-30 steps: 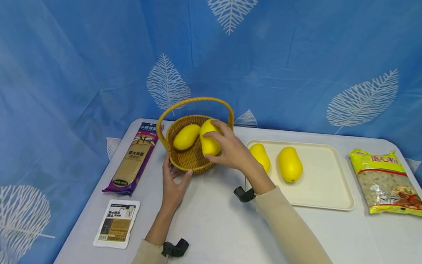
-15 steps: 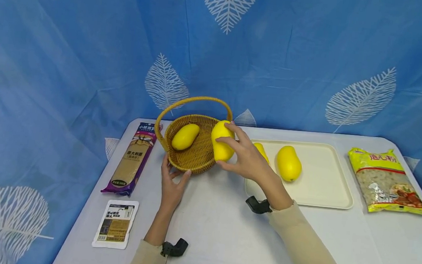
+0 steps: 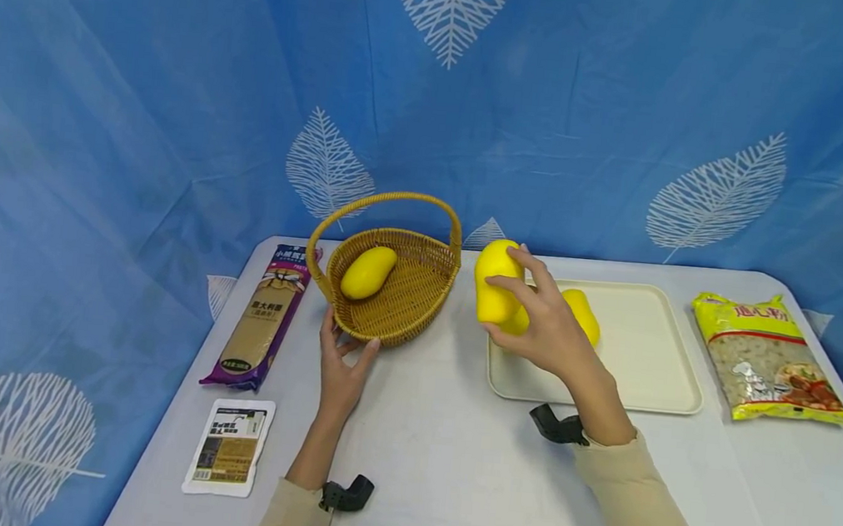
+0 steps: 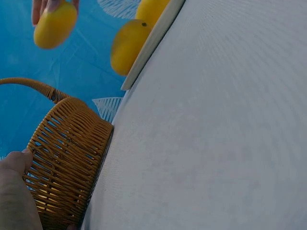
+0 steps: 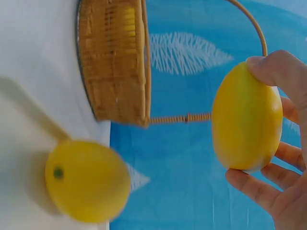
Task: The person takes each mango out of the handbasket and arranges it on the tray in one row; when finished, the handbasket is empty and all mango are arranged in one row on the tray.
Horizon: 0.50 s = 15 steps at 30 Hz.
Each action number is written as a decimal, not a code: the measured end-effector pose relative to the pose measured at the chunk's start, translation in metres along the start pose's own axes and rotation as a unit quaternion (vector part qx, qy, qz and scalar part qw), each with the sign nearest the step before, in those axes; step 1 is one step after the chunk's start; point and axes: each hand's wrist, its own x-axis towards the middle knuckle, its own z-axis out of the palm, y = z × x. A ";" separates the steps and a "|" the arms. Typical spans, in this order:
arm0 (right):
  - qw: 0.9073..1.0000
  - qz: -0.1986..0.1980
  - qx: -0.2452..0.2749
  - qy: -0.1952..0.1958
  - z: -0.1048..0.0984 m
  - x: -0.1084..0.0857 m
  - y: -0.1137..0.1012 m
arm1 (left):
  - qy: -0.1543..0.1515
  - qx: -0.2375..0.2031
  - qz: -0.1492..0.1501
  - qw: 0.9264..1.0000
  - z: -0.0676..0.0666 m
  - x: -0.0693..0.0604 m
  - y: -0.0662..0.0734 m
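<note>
A yellow mango point(image 3: 495, 282) is held in my right hand point(image 3: 554, 329), pinched between thumb and fingers above the left end of the cream tray point(image 3: 655, 350). The right wrist view shows the thumb on one end of this mango point(image 5: 247, 117) and fingertips on the other. Two more mangoes lie in the tray: one point(image 3: 584, 315) is partly covered by the hand, the other point(image 5: 88, 182) mostly hidden in the head view. My left hand point(image 3: 339, 377) holds the near side of the wicker basket point(image 3: 414, 296), thumb and fingers spread about its wall. One mango point(image 3: 369, 273) lies inside the basket.
A purple pack of pasta point(image 3: 262, 316) lies left of the basket, with a white flat packet point(image 3: 230, 447) nearer the front. At the right of the table stands a yellow bag point(image 3: 770, 360) beside the tray. The basket's tall arched handle point(image 3: 389, 198) rises above it.
My right hand has lifted the mango out from over the basket and carried it right to above the tray. The left hand has stayed on the basket.
</note>
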 end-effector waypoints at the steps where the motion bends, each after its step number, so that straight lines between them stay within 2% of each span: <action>1: 1.000 0.004 -0.004 0.002 -0.003 -0.002 0.003 | 0.000 -0.001 0.000 1.000 0.000 0.000 0.000; 9: 0.999 0.029 -0.031 0.018 -0.034 -0.023 0.038 | -0.002 0.001 -0.002 1.000 0.000 0.000 0.002; 15: 0.997 0.058 -0.046 0.001 -0.054 -0.044 0.059 | 0.000 0.004 -0.005 1.000 0.000 0.000 0.002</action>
